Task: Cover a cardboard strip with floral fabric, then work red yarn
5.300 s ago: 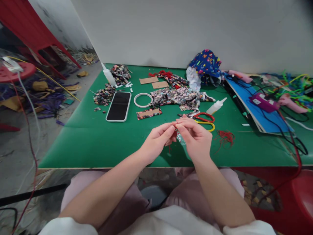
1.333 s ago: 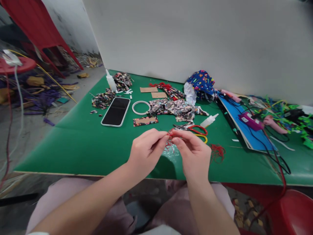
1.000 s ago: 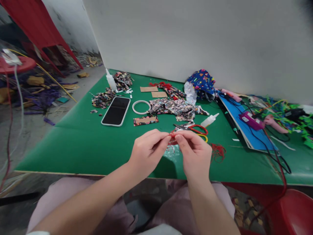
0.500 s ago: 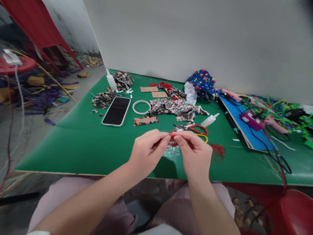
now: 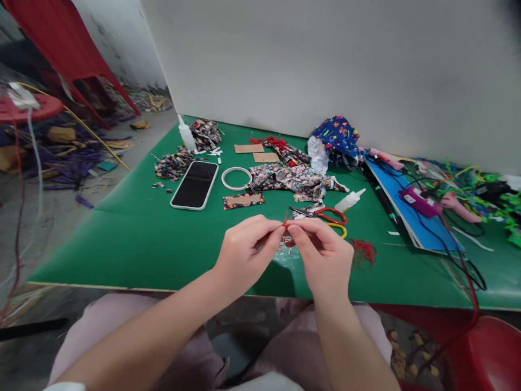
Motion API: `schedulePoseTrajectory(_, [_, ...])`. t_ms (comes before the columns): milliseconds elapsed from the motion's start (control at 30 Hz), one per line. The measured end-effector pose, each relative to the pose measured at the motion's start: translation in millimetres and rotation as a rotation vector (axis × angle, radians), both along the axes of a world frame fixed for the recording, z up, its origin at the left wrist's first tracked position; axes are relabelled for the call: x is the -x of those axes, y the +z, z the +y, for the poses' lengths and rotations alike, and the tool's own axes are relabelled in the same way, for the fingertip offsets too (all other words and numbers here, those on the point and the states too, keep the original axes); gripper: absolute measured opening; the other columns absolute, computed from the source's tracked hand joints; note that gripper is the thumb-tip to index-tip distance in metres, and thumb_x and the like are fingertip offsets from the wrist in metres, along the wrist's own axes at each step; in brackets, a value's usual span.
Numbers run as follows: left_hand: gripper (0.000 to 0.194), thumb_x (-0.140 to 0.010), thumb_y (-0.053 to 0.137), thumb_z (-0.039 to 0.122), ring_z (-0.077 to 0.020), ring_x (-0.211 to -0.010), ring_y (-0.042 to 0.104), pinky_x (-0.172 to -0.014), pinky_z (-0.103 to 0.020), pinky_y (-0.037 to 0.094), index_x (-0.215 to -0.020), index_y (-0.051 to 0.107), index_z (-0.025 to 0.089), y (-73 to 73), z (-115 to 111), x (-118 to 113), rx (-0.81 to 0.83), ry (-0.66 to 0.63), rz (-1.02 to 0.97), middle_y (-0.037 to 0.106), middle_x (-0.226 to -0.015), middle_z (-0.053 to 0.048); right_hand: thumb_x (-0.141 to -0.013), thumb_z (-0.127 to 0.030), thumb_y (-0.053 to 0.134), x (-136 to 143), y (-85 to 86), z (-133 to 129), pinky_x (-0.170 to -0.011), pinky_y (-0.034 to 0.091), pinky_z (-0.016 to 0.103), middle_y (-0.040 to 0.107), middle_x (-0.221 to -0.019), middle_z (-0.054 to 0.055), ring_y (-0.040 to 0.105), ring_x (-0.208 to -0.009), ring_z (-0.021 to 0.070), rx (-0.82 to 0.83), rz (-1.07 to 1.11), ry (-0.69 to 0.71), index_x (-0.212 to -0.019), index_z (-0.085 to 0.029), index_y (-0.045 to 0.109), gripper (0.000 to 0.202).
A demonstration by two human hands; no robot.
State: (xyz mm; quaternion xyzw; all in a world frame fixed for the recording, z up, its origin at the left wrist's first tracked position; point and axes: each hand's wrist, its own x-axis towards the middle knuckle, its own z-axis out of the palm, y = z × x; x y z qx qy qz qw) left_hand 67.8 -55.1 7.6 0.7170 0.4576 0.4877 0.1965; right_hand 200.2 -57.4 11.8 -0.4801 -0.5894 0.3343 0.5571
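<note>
Thin red thread [image 5: 285,215] is pinched between my two hands, above the front of the green table. My left hand [image 5: 247,248] closes thumb and forefinger on it from the left. From the right, my right hand [image 5: 325,255] grips it the same way, the fingertips of both hands nearly touching. Just beyond my right hand lie scissors [image 5: 337,218] with red and yellow handles. A tangle of red threads [image 5: 363,253] rests to the right of that hand. Behind the hands is a floral strip with a brown card [image 5: 243,201].
A phone [image 5: 195,185], a white ring [image 5: 236,178] and floral fabric [image 5: 288,179] lie farther back on the green table [image 5: 154,244]. White-nozzled bottles [image 5: 350,201] stand or lean about. At right are a blue folder [image 5: 407,206], a purple device [image 5: 420,201] and cables.
Both hands stay nearly in place, still pinching the red thread. A short end of it now stands up above the fingertips. The view has shifted very slightly.
</note>
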Motion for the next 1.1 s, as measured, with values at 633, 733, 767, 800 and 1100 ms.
schedulePoseTrajectory(633, [0.016, -0.081, 0.052, 0.013, -0.0077, -0.055, 0.051, -0.053, -0.018, 0.040, -0.070, 0.063, 0.014, 3.6, 0.6, 1.3, -0.008, -0.032, -0.015, 0.057, -0.059, 0.000, -0.080, -0.022, 0.059, -9.9, 7.0, -0.1, -0.060, 0.050, 0.022, 0.066, -0.078, -0.002, 0.060, -0.068, 0.0110, -0.044, -0.202, 0.079, -0.078, -0.025, 0.067, 0.008])
schedulePoseTrajectory(733, [0.016, -0.081, 0.052, 0.013, -0.0075, -0.055, 0.051, -0.052, -0.018, 0.040, -0.070, 0.064, 0.013, 4.0, 0.5, 0.7, -0.040, -0.025, 0.005, 0.057, -0.059, 0.000, -0.080, -0.022, 0.059, -9.2, 6.6, 0.0, -0.060, 0.051, 0.023, 0.067, -0.077, -0.002, 0.060, -0.068, 0.0111, -0.022, -0.180, 0.079, -0.078, -0.025, 0.067, 0.009])
schedulePoseTrajectory(767, [0.016, -0.081, 0.052, 0.013, -0.0074, -0.054, 0.051, -0.052, -0.018, 0.040, -0.070, 0.064, 0.013, 4.0, 0.3, 0.5, -0.049, -0.025, 0.009, 0.057, -0.058, 0.000, -0.080, -0.023, 0.059, -9.0, 6.4, 0.1, -0.060, 0.052, 0.023, 0.067, -0.077, -0.002, 0.060, -0.067, 0.0111, -0.018, -0.173, 0.079, -0.078, -0.025, 0.067, 0.008])
schedulePoseTrajectory(800, [0.016, -0.080, 0.052, 0.012, -0.0072, -0.054, 0.051, -0.052, -0.017, 0.041, -0.069, 0.064, 0.013, 3.9, 0.1, 0.4, -0.059, -0.025, 0.013, 0.056, -0.058, 0.000, -0.080, -0.023, 0.060, -9.0, 6.2, 0.3, -0.060, 0.052, 0.023, 0.067, -0.077, -0.002, 0.060, -0.067, 0.0110, -0.015, -0.168, 0.079, -0.078, -0.025, 0.067, 0.008])
schedulePoseTrajectory(1100, [0.018, -0.080, 0.052, 0.009, -0.0061, -0.054, 0.050, -0.052, -0.016, 0.042, -0.065, 0.061, 0.013, -0.9, 2.5, 1.0, -0.256, -0.019, 0.074, 0.056, -0.057, 0.000, -0.080, -0.023, 0.060, -10.7, 5.0, 0.4, -0.061, 0.051, 0.020, 0.067, -0.077, -0.004, 0.062, -0.068, 0.0090, -0.005, -0.170, 0.086, -0.078, -0.025, 0.066, 0.007])
